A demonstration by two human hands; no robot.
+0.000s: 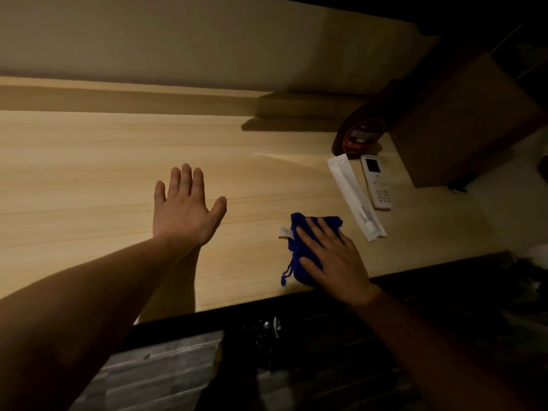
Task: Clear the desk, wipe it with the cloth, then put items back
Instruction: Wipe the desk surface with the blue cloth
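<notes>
The light wooden desk [89, 161] fills the middle of the view. My left hand [185, 209] rests flat on it, palm down, fingers spread, holding nothing. My right hand [332, 259] presses flat on a bunched blue cloth [301, 229] with a white tag, near the desk's front edge. To the right of the cloth lie a long white wrapped packet [354, 197] and a white remote control [376, 182]. A dark brown syrup bottle [360, 136] stands behind them.
A brown cardboard box [465, 120] stands at the desk's right end, behind the bottle. A raised wooden ledge [118, 96] runs along the wall at the back. Below the front edge are dark shapes and a grey striped surface [160, 369].
</notes>
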